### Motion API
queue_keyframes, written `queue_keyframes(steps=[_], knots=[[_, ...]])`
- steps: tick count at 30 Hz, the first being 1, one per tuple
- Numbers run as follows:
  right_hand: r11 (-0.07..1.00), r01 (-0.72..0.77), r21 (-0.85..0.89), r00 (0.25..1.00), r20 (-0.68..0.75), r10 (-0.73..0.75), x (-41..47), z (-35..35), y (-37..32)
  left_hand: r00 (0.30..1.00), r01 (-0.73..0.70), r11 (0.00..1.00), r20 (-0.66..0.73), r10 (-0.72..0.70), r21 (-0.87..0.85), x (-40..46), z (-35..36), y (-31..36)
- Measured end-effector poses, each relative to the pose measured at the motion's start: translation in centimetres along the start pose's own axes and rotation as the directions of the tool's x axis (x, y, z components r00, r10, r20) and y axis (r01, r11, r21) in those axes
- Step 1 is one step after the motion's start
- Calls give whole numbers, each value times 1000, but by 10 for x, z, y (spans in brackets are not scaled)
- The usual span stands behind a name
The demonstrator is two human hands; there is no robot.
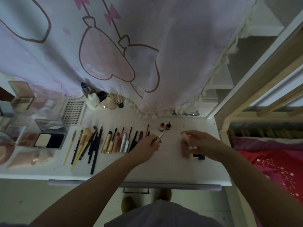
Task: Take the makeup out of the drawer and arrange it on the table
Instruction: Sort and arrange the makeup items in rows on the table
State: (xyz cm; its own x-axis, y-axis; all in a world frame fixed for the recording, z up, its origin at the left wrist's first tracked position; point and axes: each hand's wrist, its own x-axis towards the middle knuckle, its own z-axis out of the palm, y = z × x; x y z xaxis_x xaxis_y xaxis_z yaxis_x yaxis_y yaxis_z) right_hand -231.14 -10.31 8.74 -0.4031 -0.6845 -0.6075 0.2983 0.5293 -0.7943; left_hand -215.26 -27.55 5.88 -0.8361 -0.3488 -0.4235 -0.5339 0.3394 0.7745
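Brushes [85, 145] and tubes [121, 141] lie in rows on the white table [164, 169]. Left hand [148, 145] reaches forward, pinching a slim clear tube [159, 137]. Right hand [199, 144] hovers low, fingers curled around several pink sticks [186, 149].

We cannot make out what the right hand [199, 145] holds: its fingers cover several blurred pinkish tubes [185, 149]. The round powder case [4, 147] is cut off at the left edge.

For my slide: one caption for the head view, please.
Left hand adds a tube to the makeup row; right hand holds more.
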Motion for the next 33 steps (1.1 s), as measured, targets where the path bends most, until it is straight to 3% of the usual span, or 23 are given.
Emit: queue_keyframes(steps=[5,8,12,16,20,27,33], knots=[[952,86,-293,966,-208,-152,27,44,16,965,-90,988,-234,117,123,10,6,-2],[843,97,-529,902,-311,-299,48,62,26,933,-69,989,-343,110,130,15,10,-10],[786,98,-610,847,-363,-387,68,73,33,913,-54,986,-392,114,161,27,17,-16],[714,86,-695,835,-341,-432,78,75,40,890,-78,951,-408,201,299,38,24,-20],[733,96,-673,846,-333,-417,80,77,42,901,-68,908,-366,234,412,45,26,-21],[744,56,-666,877,-322,-355,77,72,33,928,-52,896,-310,206,441,51,29,-19],[859,52,-510,889,-368,-272,60,43,17,942,-22,899,-293,165,437,51,28,-22]])
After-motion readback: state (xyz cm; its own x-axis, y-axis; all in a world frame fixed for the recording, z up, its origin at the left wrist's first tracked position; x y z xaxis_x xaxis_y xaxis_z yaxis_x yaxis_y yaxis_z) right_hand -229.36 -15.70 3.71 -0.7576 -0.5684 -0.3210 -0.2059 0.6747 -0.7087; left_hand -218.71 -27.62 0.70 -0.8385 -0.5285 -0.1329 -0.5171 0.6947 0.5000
